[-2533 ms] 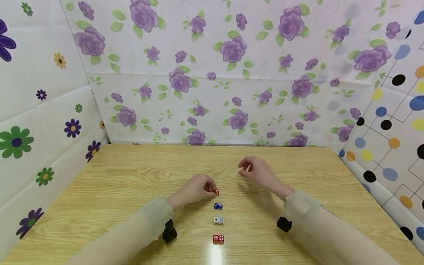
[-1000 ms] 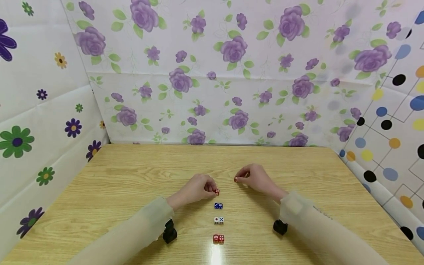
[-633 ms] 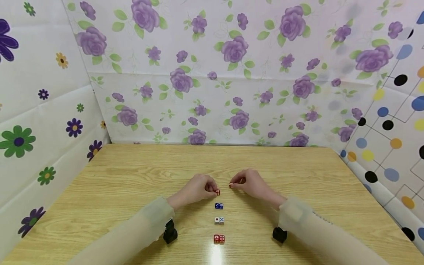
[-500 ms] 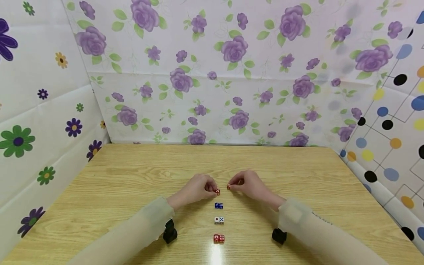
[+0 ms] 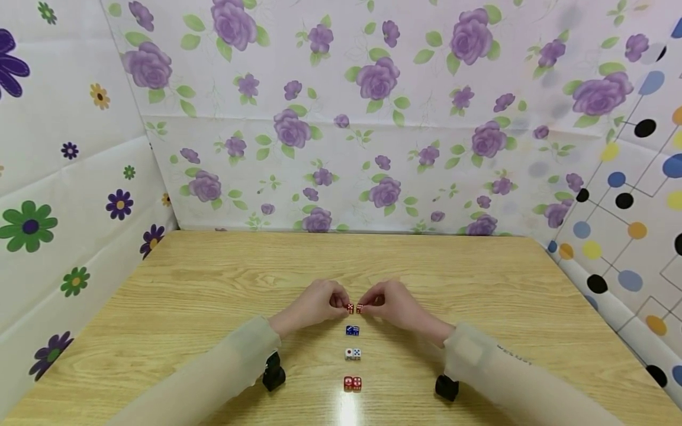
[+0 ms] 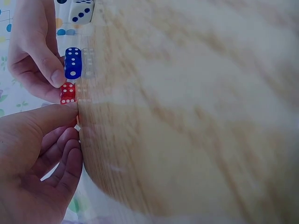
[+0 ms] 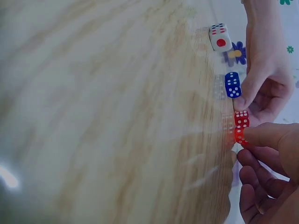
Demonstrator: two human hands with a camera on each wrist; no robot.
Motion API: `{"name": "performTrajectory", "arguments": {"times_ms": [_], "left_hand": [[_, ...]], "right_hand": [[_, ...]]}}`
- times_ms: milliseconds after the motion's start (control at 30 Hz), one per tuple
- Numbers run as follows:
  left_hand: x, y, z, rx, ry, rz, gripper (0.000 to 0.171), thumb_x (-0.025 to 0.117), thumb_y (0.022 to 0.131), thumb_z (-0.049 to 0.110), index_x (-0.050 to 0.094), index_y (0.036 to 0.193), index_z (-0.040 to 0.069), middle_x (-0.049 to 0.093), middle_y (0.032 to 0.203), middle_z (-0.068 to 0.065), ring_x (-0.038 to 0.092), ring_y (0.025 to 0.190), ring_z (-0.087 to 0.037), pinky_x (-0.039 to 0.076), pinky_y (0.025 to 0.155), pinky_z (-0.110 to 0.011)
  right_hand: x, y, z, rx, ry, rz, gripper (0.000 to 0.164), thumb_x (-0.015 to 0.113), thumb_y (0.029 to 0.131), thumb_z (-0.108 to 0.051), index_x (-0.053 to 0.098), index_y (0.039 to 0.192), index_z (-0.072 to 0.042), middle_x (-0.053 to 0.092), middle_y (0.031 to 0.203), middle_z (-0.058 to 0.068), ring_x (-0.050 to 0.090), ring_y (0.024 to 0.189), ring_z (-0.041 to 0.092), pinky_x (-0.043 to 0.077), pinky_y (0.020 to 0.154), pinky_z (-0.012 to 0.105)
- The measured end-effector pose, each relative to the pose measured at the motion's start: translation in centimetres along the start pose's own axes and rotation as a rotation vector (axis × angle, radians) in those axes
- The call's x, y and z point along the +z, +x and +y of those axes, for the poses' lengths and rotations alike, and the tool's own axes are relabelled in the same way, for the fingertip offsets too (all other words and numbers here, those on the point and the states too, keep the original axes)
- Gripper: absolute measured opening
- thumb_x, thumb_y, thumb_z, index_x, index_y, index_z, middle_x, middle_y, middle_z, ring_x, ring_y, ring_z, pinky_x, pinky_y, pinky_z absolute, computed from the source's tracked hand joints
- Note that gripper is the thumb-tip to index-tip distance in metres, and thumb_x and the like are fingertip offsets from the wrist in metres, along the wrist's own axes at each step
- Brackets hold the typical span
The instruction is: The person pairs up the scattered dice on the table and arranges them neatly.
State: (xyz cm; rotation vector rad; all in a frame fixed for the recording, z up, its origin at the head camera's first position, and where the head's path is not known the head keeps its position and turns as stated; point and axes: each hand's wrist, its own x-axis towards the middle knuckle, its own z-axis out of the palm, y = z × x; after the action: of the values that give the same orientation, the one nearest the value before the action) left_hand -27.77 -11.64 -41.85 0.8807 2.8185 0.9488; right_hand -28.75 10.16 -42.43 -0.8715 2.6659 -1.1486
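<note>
In the head view my left hand (image 5: 318,303) pinches a red die (image 5: 350,309) with white pips on the table. Facing it from the right, my right hand (image 5: 396,306) holds a second red die (image 5: 360,308) between thumb and fingertips. A thin gap shows between these dice. Just nearer to me lie a blue pair of dice (image 5: 352,331), a white pair (image 5: 353,354) and a larger-looking red pair (image 5: 353,383), each side by side in a column. The right wrist view shows my right thumb partly covering its die (image 7: 241,135).
The wooden table (image 5: 240,266) is shiny and reflects light near its front. Behind it hangs a purple rose cloth (image 5: 341,171); patterned cloths close off both sides. Black wrist cameras (image 5: 273,376) sit under both forearms.
My right hand has come left and toward me, bringing a red die that first shows in it one second ago, close to the left hand's die. The left hand has stayed still.
</note>
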Motion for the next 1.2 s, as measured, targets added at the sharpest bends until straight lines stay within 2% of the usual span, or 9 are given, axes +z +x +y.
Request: {"name": "performTrajectory", "arguments": {"times_ms": [567, 1200], "left_hand": [[0.08, 0.22, -0.21, 0.000, -0.003, 0.007, 0.008, 0.079, 0.083, 0.008, 0.072, 0.087, 0.008, 0.069, 0.081, -0.001, 0.058, 0.071, -0.005, 0.049, 0.066, -0.018], [0.29, 0.00, -0.30, 0.045, -0.023, 0.014, 0.007, 0.078, 0.082, 0.006, 0.073, 0.086, 0.006, 0.070, 0.079, -0.004, 0.058, 0.069, -0.006, 0.048, 0.064, -0.016]], "right_hand": [[0.24, 0.06, -0.26, -0.018, 0.015, -0.041, 0.009, 0.073, 0.089, -0.010, 0.077, 0.096, -0.010, 0.075, 0.091, 0.003, 0.061, 0.070, 0.006, 0.049, 0.060, 0.018], [0.37, -0.07, -0.15, -0.036, 0.011, -0.043, 0.009, 0.073, 0.089, -0.011, 0.077, 0.097, -0.012, 0.075, 0.091, 0.002, 0.059, 0.070, 0.006, 0.047, 0.060, 0.018]]}}
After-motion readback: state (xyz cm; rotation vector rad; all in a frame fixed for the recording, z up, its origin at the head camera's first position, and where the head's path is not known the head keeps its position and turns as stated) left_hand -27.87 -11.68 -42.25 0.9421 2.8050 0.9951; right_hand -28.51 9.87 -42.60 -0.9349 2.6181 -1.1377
